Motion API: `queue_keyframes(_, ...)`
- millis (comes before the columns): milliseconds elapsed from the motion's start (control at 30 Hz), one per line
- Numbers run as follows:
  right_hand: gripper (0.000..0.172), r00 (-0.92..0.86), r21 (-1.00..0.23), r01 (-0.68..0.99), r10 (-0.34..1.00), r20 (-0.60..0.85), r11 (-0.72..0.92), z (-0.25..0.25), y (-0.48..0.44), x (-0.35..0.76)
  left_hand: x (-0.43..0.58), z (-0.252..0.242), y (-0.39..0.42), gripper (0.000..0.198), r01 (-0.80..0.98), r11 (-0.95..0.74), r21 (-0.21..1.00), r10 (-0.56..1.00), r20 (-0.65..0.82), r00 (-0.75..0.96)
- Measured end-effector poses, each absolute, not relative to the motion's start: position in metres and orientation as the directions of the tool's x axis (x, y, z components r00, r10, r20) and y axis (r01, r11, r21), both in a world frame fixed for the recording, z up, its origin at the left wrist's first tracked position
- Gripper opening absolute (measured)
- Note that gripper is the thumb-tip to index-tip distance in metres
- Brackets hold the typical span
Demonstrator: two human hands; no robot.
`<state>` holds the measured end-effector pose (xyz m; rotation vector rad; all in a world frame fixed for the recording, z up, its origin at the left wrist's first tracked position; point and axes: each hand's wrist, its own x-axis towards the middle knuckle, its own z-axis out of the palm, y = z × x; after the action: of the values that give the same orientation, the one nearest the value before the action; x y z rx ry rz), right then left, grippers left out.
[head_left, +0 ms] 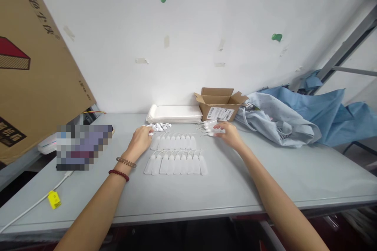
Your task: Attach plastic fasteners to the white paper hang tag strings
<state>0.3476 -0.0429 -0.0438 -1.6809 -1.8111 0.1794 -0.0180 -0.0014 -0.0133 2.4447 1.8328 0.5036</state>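
Observation:
My left hand [140, 139] reaches to a pile of small white pieces [161, 126], its fingers drawn together at the pile's left edge. What lies between those fingertips is too small to make out. My right hand [229, 135] has its thumb and fingers closed on a white looped tag at the side of a loose heap of white tags [208, 127]. Between my hands and nearer to me, translucent white tags with string loops lie side by side in two rows, a back row [176, 143] and a front row [176, 164].
Behind the tags are a white flat stack [175, 113] and an open cardboard box [219, 106]. Pale blue cloth [279, 119] lies at the right. A blurred-out item [84, 147], a white cable [35, 206] and a large carton [38, 62] are at the left.

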Motion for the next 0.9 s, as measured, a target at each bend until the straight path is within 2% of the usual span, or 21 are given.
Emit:
queue_keyframes(167, 0.02, 0.032, -0.526, 0.829, 0.922, 0.386, 0.191, -0.039, -0.048, 0.34, -0.013, -0.005, -0.006, 0.035, 0.923, -0.277, 0.268, 0.943, 0.259, 0.208)
queue_keyframes(233, 0.016, 0.015, -0.548, 0.804, 0.914, 0.406, 0.23, -0.036, -0.051, 0.33, -0.009, -0.001, -0.01, 0.034, 0.902, -0.262, 0.344, 0.945, 0.283, 0.166)
queue_keyframes(367, 0.014, -0.072, -0.585, 0.739, 0.902, 0.426, 0.335, -0.033, -0.061, 0.295, 0.002, 0.007, -0.019, 0.032, 0.776, -0.265, 0.572, 0.952, 0.283, 0.117)
queue_keyframes(433, 0.017, -0.189, -0.553, 0.722, 0.887, 0.421, 0.416, -0.032, -0.066, 0.279, 0.008, 0.008, -0.023, 0.032, 0.696, -0.27, 0.666, 0.957, 0.267, 0.116)
queue_keyframes(533, 0.019, -0.32, -0.512, 0.715, 0.874, 0.364, 0.475, -0.03, -0.072, 0.266, 0.015, 0.007, -0.027, 0.029, 0.608, -0.286, 0.741, 0.957, 0.258, 0.137)
queue_keyframes(733, 0.022, -0.365, -0.496, 0.736, 0.887, 0.284, 0.461, -0.03, -0.077, 0.266, 0.025, -0.001, -0.029, 0.025, 0.504, -0.277, 0.818, 0.961, 0.224, 0.164)
queue_keyframes(900, 0.029, -0.352, -0.408, 0.809, 0.904, 0.243, 0.424, -0.033, -0.075, 0.267, 0.033, -0.006, -0.031, 0.031, 0.339, -0.188, 0.922, 0.975, 0.135, 0.174)
